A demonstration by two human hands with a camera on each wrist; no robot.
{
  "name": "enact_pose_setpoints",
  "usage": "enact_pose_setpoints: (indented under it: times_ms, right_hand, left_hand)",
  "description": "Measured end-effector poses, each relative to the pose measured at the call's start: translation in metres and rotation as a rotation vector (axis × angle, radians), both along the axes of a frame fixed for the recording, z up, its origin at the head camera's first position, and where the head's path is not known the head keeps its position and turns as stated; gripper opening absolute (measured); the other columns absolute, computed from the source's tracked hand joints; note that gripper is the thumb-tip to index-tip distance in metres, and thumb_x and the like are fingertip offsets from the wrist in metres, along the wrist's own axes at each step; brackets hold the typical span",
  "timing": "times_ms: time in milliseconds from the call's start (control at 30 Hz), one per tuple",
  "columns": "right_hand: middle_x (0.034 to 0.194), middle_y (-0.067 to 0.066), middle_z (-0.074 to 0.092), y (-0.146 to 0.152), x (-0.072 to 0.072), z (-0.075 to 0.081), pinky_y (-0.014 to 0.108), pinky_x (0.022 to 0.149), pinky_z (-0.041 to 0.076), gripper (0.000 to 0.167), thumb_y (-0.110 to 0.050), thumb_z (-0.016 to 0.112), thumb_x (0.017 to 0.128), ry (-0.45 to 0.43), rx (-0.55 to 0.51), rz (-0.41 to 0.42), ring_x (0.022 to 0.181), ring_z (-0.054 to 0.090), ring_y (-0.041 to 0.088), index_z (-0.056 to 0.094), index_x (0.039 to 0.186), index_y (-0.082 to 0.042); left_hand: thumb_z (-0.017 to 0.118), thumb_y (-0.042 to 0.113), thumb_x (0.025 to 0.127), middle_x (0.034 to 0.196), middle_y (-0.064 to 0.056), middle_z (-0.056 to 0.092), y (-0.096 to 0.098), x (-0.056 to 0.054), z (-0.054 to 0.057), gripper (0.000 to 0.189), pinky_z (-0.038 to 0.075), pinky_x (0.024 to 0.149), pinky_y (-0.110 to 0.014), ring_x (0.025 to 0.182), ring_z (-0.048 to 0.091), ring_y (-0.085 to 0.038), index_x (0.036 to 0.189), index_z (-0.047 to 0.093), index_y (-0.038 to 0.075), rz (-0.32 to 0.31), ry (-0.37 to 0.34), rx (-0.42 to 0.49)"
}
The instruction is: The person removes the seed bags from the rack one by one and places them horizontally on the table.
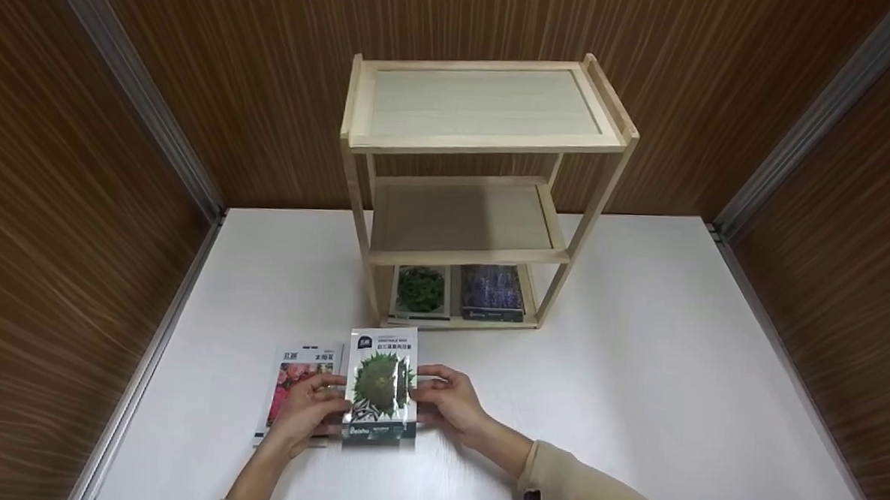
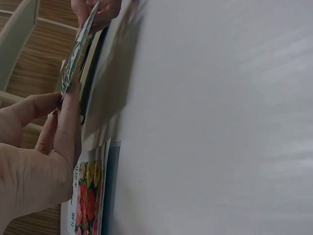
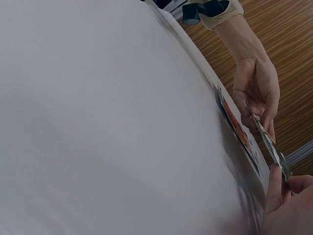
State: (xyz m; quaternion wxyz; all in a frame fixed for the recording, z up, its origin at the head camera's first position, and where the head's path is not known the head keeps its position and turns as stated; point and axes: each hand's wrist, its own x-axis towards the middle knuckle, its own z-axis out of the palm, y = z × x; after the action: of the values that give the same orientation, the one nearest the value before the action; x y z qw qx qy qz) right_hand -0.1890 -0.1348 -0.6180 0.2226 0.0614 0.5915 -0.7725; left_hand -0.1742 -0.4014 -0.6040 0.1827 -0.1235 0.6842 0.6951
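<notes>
Both hands hold one seed packet (image 1: 380, 386) by its two side edges, raised above the white table. Its front shows a round green plant and a dark green band at the bottom. The left hand (image 1: 304, 411) pinches the left edge between thumb and fingers; the right hand (image 1: 450, 400) pinches the right edge. In the left wrist view the packet (image 2: 77, 54) appears nearly edge-on, over its shadow on the table. Another seed packet (image 1: 282, 393) with pink and red flowers lies under and beside the left hand, partly hidden by it.
A three-tier wooden shelf (image 1: 487, 147) stands behind the hands. On its bottom tier lie a packet with green leaves (image 1: 421, 290) and one with purple flowers (image 1: 492, 290), side by side. Wood-grain walls (image 1: 285, 123) enclose the white table (image 1: 635, 378) at the back and sides.
</notes>
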Motion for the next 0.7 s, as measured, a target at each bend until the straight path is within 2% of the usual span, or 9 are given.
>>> enact_pose_setpoints:
  times_ms: [133, 400, 700]
  right_hand:
    - [0.091, -0.003, 0.078, -0.0035, 0.0000, -0.0017, 0.023, 0.061, 0.066, 0.046, 0.002, 0.073, 0.088, 0.005, 0.008, -0.002, 0.075, 0.074, 0.010, 0.060, 0.132, 0.005]
    - [0.095, 0.000, 0.079, -0.0061, -0.0004, -0.0066, 0.025, 0.063, 0.067, 0.048, 0.003, 0.072, 0.088, 0.011, 0.005, 0.003, 0.077, 0.074, 0.012, 0.058, 0.135, 0.007]
    - [0.096, 0.001, 0.077, -0.0054, -0.0005, -0.0093, 0.026, 0.064, 0.067, 0.050, 0.003, 0.072, 0.089, 0.011, 0.022, 0.010, 0.077, 0.073, 0.011, 0.057, 0.136, 0.008]
  left_hand:
    - [0.076, -0.002, 0.090, 0.096, -0.005, 0.077, 0.0005, 0.0003, 0.0003, 0.047, 0.067, 0.061, -0.027, 0.076, 0.074, -0.014, 0.134, 0.060, -0.005, 0.030, -0.012, -0.039]
    - [0.077, -0.002, 0.089, 0.098, -0.008, 0.078, 0.0006, 0.0007, 0.0000, 0.048, 0.066, 0.057, -0.026, 0.074, 0.073, -0.015, 0.134, 0.061, -0.005, 0.038, 0.002, -0.099]
    - [0.079, -0.003, 0.086, 0.104, -0.014, 0.078, 0.0033, 0.0004, -0.0049, 0.046, 0.068, 0.059, -0.033, 0.078, 0.075, -0.017, 0.130, 0.064, -0.005, 0.057, 0.021, -0.170]
